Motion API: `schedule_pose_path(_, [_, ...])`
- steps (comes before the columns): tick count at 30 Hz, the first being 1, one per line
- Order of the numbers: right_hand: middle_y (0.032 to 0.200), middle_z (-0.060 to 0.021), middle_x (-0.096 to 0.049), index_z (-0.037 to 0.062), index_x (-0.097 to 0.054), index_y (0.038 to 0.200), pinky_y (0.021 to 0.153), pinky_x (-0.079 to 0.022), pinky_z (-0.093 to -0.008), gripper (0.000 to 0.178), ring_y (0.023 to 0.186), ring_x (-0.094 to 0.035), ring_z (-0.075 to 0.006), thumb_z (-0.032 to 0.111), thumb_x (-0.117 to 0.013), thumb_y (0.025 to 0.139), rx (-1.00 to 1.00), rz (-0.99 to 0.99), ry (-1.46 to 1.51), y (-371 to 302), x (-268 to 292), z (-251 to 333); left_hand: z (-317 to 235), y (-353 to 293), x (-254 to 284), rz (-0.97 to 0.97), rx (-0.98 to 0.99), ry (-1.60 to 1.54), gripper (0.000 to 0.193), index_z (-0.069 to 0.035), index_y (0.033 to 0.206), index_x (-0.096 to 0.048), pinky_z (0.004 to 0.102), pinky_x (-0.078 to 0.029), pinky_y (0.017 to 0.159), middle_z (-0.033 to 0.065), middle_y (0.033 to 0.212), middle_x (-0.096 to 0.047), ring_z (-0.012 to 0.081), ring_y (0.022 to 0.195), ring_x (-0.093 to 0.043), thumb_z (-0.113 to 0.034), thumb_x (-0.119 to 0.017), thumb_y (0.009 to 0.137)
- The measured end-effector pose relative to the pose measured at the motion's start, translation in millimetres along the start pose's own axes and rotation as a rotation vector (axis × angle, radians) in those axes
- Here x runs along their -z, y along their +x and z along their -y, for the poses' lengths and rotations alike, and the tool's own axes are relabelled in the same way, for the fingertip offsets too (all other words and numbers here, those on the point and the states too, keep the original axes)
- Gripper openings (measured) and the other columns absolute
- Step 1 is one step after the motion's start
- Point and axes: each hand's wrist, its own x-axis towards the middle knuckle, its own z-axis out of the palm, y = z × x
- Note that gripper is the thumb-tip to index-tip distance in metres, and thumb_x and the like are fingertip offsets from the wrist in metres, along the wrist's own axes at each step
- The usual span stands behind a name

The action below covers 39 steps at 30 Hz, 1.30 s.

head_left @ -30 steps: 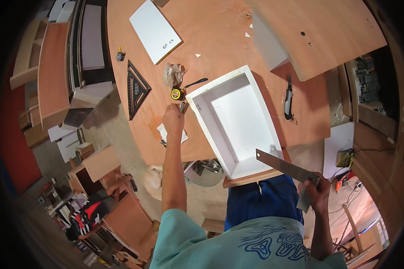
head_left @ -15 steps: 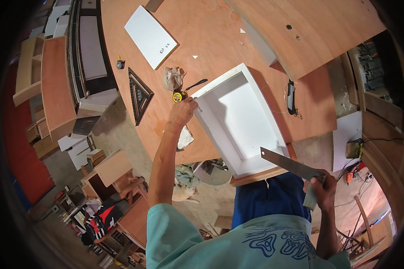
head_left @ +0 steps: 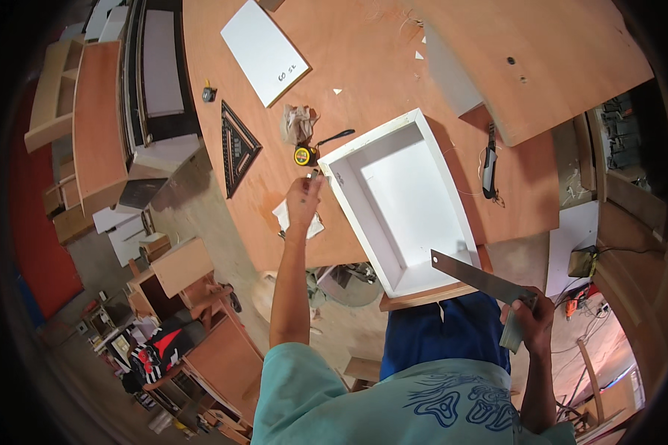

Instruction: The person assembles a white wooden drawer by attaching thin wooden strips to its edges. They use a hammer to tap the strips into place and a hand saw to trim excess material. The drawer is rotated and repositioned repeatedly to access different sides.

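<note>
In my right hand (head_left: 536, 319) is a try square (head_left: 490, 283), held by its thick stock. Its flat metal blade reaches left over the near end of a white open drawer box (head_left: 432, 159). The box slants over the table's front edge, its near end close to my blue trousers. Just outside the box's far left corner, my left hand (head_left: 303, 199) is closed around a small, short item with a dark end, too small to name. A yellow and black tape measure (head_left: 304, 155) lies just beyond those fingers. A white cloth (head_left: 313, 225) is partly under my left wrist.
A black triangular square (head_left: 237, 148), crumpled brown paper (head_left: 298, 124), a white panel (head_left: 267, 52) and a second tape measure (head_left: 209, 93) lie on the wooden table (head_left: 364, 67). On the right are a utility knife (head_left: 490, 165) and a raised wooden board (head_left: 549, 59).
My left hand has left the drawer box's corner and drawn back slightly toward me, with a small item now showing in its fingers. My right hand keeps the try square over the box's near end.
</note>
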Motion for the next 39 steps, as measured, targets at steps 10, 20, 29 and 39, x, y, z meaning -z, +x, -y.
schedule_pose_path(10, [0.072, -0.0110, -0.066, -0.0069, -0.061, 0.107, 0.060, -0.050, -0.0299, 0.021, 0.065, -0.063, -0.0154, 0.006, -0.057, 0.090, -0.019, 0.095, -0.035, 5.3, -17.0, 12.9, -49.0, 6.9, -35.5, -0.253, -0.271, 0.385, 0.010, -0.002, 0.076, -0.063, 0.0431, -0.054, 0.060, 0.0144, 0.085, -0.063, 0.0335, 0.072, -0.067, -0.010, -0.066, 0.081])
schedule_pose_path(20, [0.073, -0.0109, -0.066, -0.0085, -0.061, 0.111, 0.060, -0.050, -0.0290, 0.025, 0.065, -0.062, -0.0148, 0.005, -0.058, 0.091, 0.010, 0.069, -0.068, -2.9, -21.8, 8.9, -44.7, -12.3, -31.9, -0.216, -0.098, 0.187, 0.034, 0.002, 0.069, -0.062, 0.0487, -0.052, 0.058, 0.0222, 0.078, -0.066, 0.0428, 0.064, -0.065, -0.024, -0.061, 0.091])
schedule_pose_path(29, [0.081, -0.0102, -0.067, -0.0074, -0.061, 0.110, 0.067, -0.051, -0.0283, 0.027, 0.074, -0.063, -0.0148, 0.007, -0.059, 0.088, -0.012, 0.144, -0.045, 3.4, -37.1, 12.9, -19.9, -92.3, -45.3, -0.087, 0.051, -0.137, 0.049, 0.007, 0.078, -0.064, 0.0489, -0.048, 0.058, 0.0227, 0.071, -0.065, 0.0411, 0.060, -0.061, -0.040, -0.066, 0.091])
schedule_pose_path(39, [0.125, -0.0206, -0.060, 0.0033, -0.064, 0.123, 0.093, -0.054, -0.0402, 0.052, 0.110, -0.063, -0.0346, -0.012, -0.063, 0.073, 0.631, 0.476, -0.817, 14.4, -120.5, 53.5, -92.5, -182.8, -29.9, 0.195, 0.745, -1.450, 0.045, 0.003, 0.110, -0.060, 0.0388, -0.054, 0.066, 0.0175, 0.097, -0.068, 0.0237, 0.085, -0.069, -0.040, -0.054, 0.100])
